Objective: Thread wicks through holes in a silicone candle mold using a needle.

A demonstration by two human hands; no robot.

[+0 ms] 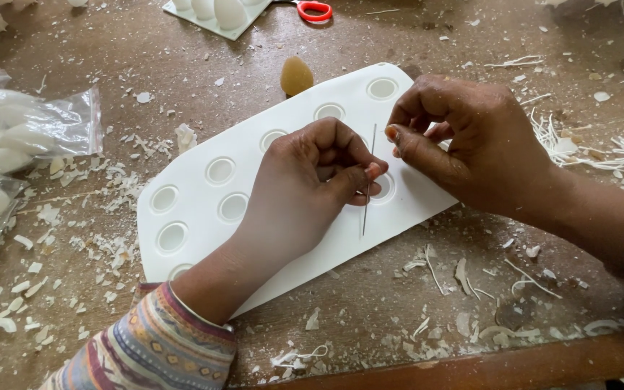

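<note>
My left hand (305, 191) pinches a thin metal needle (367, 184) between thumb and forefinger, holding it nearly upright over a white plastic mould tray (204, 195) with round hollows. My right hand (464, 141) hovers just right of the needle's top, thumb and forefinger pinched close together near it. Whether a thread is between those fingers is too fine to tell. Both hands are above the tray's right half. A striped sleeve covers my left forearm.
White shavings and strips litter the brown wooden table (370, 310). Clear bags of white moulded pieces (9, 137) lie at the left. A tan egg-shaped piece (296, 76) sits behind the tray. Another mould (214, 13) and red-handled scissors (314, 10) lie at the far edge.
</note>
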